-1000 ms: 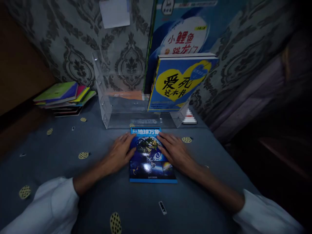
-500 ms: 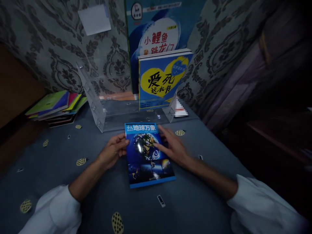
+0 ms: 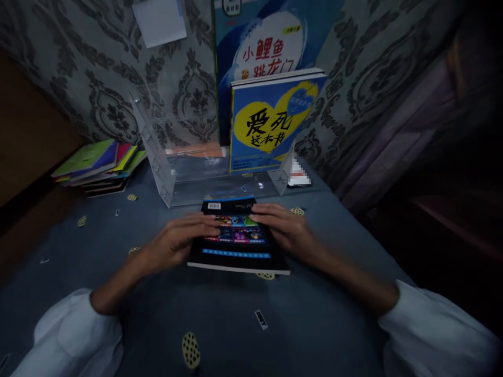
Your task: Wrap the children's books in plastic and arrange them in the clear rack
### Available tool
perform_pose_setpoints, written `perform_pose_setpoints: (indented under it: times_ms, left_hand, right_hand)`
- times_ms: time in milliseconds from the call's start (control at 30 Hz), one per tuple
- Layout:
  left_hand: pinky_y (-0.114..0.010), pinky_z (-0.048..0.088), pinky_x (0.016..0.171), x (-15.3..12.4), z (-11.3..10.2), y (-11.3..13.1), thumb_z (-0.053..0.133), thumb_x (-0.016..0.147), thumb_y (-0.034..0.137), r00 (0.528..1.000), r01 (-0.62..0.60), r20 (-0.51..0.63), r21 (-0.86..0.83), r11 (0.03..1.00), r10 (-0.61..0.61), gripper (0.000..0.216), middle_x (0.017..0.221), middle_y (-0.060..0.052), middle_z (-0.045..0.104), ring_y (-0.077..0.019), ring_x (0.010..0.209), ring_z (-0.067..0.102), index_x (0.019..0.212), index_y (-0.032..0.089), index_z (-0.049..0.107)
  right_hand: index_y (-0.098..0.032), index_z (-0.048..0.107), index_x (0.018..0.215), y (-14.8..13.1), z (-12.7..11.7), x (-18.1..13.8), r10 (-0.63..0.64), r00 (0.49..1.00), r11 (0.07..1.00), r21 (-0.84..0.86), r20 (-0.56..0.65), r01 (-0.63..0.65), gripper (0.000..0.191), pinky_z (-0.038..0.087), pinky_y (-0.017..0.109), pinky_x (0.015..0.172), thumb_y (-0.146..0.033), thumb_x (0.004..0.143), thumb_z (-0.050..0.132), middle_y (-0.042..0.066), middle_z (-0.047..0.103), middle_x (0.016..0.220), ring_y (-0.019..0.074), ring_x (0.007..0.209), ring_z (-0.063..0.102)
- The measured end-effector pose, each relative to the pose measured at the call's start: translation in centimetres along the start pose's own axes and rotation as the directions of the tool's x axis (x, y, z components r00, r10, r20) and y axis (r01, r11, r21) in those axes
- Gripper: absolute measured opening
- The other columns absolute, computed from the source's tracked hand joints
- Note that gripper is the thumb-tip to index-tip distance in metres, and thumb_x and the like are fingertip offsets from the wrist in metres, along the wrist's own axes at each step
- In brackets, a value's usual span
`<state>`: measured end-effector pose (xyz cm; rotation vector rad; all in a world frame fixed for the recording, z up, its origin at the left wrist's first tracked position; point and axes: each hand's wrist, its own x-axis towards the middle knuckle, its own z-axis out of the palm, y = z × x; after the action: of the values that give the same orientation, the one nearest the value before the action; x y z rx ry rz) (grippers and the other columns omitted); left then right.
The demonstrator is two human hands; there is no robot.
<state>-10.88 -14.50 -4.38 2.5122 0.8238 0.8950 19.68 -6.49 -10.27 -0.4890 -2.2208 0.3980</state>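
A thin book [image 3: 236,243] with its dark back cover up is held just above the blue patterned tablecloth [image 3: 220,319], tilted so its far edge is higher. My left hand [image 3: 176,241] grips its left side with fingers curled over the cover. On the right side my right hand [image 3: 285,228] holds it the same way. Right behind the book stands a clear acrylic book rack [image 3: 165,167] holding a blue book with a yellow heart [image 3: 271,123] upright at its right end, and a taller blue book [image 3: 259,47] behind that.
A stack of colourful thin books [image 3: 100,165] lies at the left on the table near the wall. Patterned grey wallpaper [image 3: 98,78] rises behind the rack, with a white note [image 3: 159,21] stuck on it. A dark curtain and shadow fill the right side.
The book lay flat with its blue earth cover up under both hands. Both hands have taken its sides and turned it over, so the dark back cover faces up and it is lifted.
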Motion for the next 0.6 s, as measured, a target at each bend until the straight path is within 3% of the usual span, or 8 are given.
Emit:
perform_pose_setpoints:
  times_ms: [200, 467, 533, 600]
  left_hand:
    - [-0.053, 0.039, 0.119, -2.1, 2.9, -1.3, 0.046, 0.089, 0.002, 0.982, 0.097, 0.151, 0.091, 0.991, -0.11, 0.056, 0.142, -0.006, 0.063, -0.0226, 0.138, 0.053, 0.136, 0.028, 0.06]
    - [-0.055, 0.032, 0.123, -2.0, 3.1, -1.0, 0.05, 0.086, 0.0, 0.934, 0.254, 0.252, 0.036, 0.966, -0.255, 0.064, 0.151, -0.004, 0.055, -0.024, 0.147, 0.041, 0.142, 0.031, 0.056]
    - [-0.052, 0.033, 0.123, -2.3, 2.9, -1.2, 0.049, 0.086, 0.0, 0.927, 0.272, 0.255, 0.046, 0.961, -0.275, 0.066, 0.152, -0.003, 0.053, -0.023, 0.146, 0.043, 0.143, 0.033, 0.055]
    - [-0.051, 0.036, 0.121, -2.6, 2.8, -1.9, 0.05, 0.089, 0.004, 0.934, 0.297, 0.183, 0.086, 0.951, -0.308, 0.059, 0.151, -0.006, 0.054, -0.0229, 0.143, 0.047, 0.142, 0.03, 0.056]
  right_hand:
    - [-0.025, 0.068, 0.127, 1.8, 1.6, -2.0, 0.019, 0.987, 0.994, -0.112, 0.157, -0.002, 0.037, 0.056, 0.052, 0.103, -0.012, 0.099, 0.047, 0.012, 0.068, 0.133, 0.0244, 0.131, 0.059]
    - [-0.026, 0.07, 0.126, 2.4, 1.3, -1.3, 0.096, 0.962, 0.989, -0.135, 0.256, -0.063, 0.04, 0.055, 0.052, 0.105, -0.01, 0.097, 0.048, 0.009, 0.069, 0.133, 0.0243, 0.132, 0.059]
    - [-0.026, 0.069, 0.128, 2.4, 1.1, -1.4, 0.096, 0.953, 0.99, -0.13, 0.286, -0.061, 0.042, 0.054, 0.049, 0.107, -0.008, 0.095, 0.048, 0.009, 0.067, 0.136, 0.0231, 0.134, 0.058]
    - [-0.026, 0.068, 0.129, 2.3, 0.9, -1.4, 0.098, 0.947, 0.99, -0.125, 0.307, -0.062, 0.047, 0.052, 0.048, 0.109, -0.005, 0.093, 0.046, 0.008, 0.066, 0.138, 0.0222, 0.135, 0.057]
